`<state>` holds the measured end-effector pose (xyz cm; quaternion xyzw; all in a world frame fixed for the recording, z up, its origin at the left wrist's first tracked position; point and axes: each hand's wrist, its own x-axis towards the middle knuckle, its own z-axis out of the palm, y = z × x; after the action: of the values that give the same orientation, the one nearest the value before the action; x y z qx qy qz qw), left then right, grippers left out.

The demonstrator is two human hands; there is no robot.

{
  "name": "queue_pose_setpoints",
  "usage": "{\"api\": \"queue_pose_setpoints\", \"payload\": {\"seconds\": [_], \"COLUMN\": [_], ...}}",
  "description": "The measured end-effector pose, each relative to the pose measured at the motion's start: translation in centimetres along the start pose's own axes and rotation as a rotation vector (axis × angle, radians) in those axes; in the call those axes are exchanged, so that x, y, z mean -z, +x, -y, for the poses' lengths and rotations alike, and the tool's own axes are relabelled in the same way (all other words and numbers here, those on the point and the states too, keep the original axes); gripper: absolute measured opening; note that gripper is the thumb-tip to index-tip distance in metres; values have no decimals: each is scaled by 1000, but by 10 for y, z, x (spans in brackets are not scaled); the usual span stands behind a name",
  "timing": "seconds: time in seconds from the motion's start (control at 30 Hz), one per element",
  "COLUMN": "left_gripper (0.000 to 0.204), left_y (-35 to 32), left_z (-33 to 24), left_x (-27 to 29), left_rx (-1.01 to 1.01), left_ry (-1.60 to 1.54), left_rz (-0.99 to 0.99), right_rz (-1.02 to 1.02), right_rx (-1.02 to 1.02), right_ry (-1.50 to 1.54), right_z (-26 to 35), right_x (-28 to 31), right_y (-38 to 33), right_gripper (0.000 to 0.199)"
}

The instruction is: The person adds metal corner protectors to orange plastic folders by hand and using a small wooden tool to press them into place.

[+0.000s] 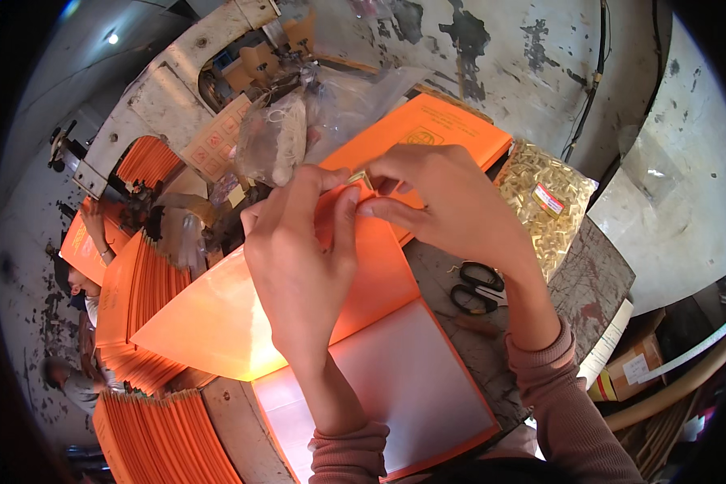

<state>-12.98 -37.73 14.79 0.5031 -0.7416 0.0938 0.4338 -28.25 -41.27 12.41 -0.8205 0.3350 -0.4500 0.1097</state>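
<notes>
An orange folder (375,270) lies opened out on the worktable, its flap raised toward my hands and its pale inner side (411,379) facing up. My left hand (298,250) pinches the upper corner of the flap between thumb and fingers. At that corner sits a small gold-coloured metal piece (360,179). My right hand (452,198) is closed around the same spot, thumb and fingertips pressed together at the metal piece. Its exact grip is partly hidden by the fingers. Beyond both hands rests a stack of orange folders (460,121) with printed covers.
Right of my hands is a clear bag of gold metal pieces (544,210); black-handled scissors (477,288) lie nearer. Stacks of orange folders (157,436) stand at left. A heavy machine frame (169,89) and plastic bags (274,137) are behind. Another person's hand (95,222) touches folders far left.
</notes>
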Motion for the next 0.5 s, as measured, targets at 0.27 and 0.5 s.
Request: {"api": "queue_pose_setpoints", "payload": {"seconds": [0.27,0.5], "left_gripper": [27,17], "left_y": [-2,1], "left_z": [1,19], "left_x": [9,-6], "left_rx": [-40,-214], "left_ry": [61,77], "left_rz": [62,-21], "right_rz": [-47,-9], "right_rx": [-57,-42], "right_ry": [-30,-261], "right_z": [16,22], "right_x": [7,-6], "right_y": [-5,-5], "right_gripper": [55,48]}}
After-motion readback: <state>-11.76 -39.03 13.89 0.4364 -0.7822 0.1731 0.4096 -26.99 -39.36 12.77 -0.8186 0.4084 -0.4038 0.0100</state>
